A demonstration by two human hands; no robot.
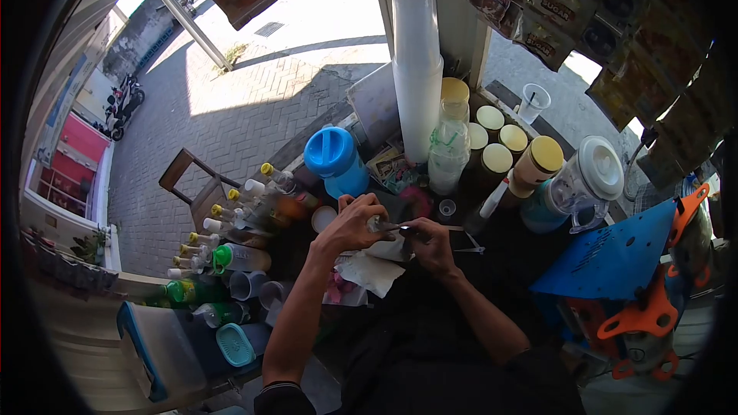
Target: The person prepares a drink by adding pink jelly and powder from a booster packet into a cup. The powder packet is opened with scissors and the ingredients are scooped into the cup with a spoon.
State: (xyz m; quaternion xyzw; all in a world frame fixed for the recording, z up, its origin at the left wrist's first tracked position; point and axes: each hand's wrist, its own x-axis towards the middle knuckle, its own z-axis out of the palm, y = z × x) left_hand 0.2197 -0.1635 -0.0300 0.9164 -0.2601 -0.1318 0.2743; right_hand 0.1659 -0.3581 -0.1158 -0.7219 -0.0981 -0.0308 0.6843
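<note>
Both hands meet near the middle of the view, over a dark counter. My left hand (pixel 354 224) is closed around a small, pale object that I cannot make out. My right hand (pixel 432 244) pinches a thin grey piece (pixel 393 227) running between the two hands; its exact nature is unclear. Just below the hands lies a crumpled white paper or cloth (pixel 370 273), with something pink beside it. Beyond my left hand stands a blue lidded jug (pixel 335 160). A small clear cup (pixel 447 207) sits past my right hand.
Bottles with yellow caps (pixel 231 215) crowd the left side. Stacked clear cups (pixel 417 69) rise at the back, beside jars with pale lids (pixel 496 157). A blender jug (pixel 592 177) and a blue perforated panel (pixel 607 253) are at right. Sachets (pixel 557 4) hang above.
</note>
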